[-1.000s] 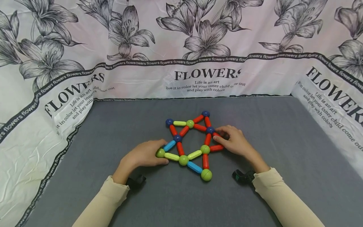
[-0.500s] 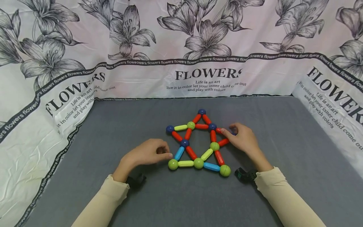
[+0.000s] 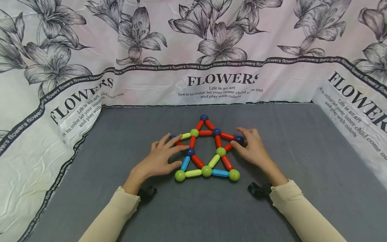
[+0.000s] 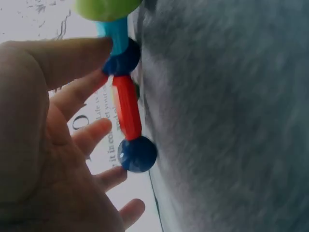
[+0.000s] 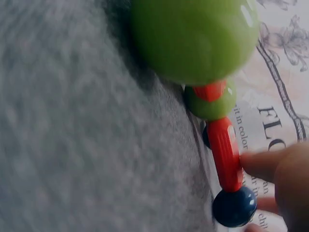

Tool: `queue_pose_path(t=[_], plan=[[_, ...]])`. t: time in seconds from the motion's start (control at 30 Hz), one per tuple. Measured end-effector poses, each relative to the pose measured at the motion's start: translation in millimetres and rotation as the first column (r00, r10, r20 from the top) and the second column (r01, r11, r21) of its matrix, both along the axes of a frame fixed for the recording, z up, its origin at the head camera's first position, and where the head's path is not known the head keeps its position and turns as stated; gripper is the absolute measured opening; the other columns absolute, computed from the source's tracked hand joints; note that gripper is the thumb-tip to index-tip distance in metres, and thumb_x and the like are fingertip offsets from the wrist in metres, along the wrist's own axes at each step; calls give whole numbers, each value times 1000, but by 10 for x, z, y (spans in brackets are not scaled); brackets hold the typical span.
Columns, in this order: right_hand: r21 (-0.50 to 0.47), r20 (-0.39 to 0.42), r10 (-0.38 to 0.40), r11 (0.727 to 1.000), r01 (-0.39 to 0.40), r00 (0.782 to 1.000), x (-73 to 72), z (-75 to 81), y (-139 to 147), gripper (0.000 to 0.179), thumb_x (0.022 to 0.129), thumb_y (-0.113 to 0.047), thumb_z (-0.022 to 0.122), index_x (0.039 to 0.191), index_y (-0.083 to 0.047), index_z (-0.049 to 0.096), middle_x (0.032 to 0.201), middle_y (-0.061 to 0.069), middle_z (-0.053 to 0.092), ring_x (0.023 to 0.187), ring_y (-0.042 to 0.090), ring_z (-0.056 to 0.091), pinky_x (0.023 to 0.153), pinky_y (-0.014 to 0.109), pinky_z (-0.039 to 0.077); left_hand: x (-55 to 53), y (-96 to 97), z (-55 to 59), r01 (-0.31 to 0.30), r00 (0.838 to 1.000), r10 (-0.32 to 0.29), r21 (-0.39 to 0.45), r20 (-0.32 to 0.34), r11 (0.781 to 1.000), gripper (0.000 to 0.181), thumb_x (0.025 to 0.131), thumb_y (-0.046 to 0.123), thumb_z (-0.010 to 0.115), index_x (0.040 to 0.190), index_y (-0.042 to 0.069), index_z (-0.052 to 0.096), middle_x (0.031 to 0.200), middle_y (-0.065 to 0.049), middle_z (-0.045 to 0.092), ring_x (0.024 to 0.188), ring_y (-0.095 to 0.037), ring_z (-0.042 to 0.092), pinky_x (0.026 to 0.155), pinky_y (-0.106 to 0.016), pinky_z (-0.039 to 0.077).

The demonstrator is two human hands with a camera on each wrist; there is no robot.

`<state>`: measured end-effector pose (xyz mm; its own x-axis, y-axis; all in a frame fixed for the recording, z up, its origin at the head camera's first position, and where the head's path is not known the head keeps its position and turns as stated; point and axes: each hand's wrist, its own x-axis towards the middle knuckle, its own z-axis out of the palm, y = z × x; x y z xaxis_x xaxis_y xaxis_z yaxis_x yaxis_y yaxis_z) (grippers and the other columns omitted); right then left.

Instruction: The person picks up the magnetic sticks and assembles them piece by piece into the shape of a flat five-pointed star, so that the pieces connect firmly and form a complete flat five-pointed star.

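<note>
A flat star (image 3: 205,132) of magnetic rods and balls lies on the grey cloth. Red, yellow-green and light blue rods join its dark blue and green balls. Over its left side my left hand (image 3: 161,156) has its fingers spread, partly covering the left blue ball and a red rod. In the left wrist view, these fingers lie close to the blue balls (image 4: 137,153). My right hand (image 3: 252,148) holds the star's right corner, with thumb and fingers about the blue ball (image 3: 239,139). The right wrist view shows a fingertip against the red rod (image 5: 226,152) there.
The dark grey cloth (image 3: 193,215) covers the table. Behind and at both sides stands a white floral fabric (image 3: 145,85) with printed words. Black straps (image 3: 260,190) with devices sit at both wrists.
The star first slid and turned right, then shifted back left, its top ball moving left. My left hand let go of the lower left corner, and its fingers now spread over the left side.
</note>
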<state>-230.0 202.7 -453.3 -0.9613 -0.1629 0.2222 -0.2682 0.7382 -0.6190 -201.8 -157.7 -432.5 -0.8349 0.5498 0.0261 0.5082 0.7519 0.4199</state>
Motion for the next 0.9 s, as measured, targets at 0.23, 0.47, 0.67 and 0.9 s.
queue_pose_path(t=[0.23,0.47,0.67,0.9], plan=[[7,-192,68,998,-68,979,57,55,-80,24,92,-20,75,111,-7,73,89,8,61,78,20,49,70,32,37,31,57,-8,42,999,-42,0,1,999,49,96,37,69,144,35,57,169,3,29,157,-42,11,116,-68,13],[113,-167,400,916,-386,901,80,38,-147,28,86,-23,77,114,-20,77,114,4,67,109,26,45,85,48,21,60,124,-32,93,996,-92,42,-15,995,44,99,32,63,143,34,58,165,0,37,157,-41,13,116,-67,11],[186,-130,418,901,-392,899,100,50,-142,27,89,-28,75,116,-24,78,108,-2,69,113,25,47,98,65,17,67,195,-71,67,998,-67,-1,-13,998,40,106,41,51,146,39,55,159,0,46,157,-39,15,117,-66,9],[187,-124,463,879,-438,878,126,5,-201,27,91,-28,74,117,-25,77,105,-4,64,114,24,45,103,67,15,93,205,-56,33,998,-35,-42,-52,999,37,106,43,51,141,38,60,140,3,63,154,-38,23,117,-69,5]])
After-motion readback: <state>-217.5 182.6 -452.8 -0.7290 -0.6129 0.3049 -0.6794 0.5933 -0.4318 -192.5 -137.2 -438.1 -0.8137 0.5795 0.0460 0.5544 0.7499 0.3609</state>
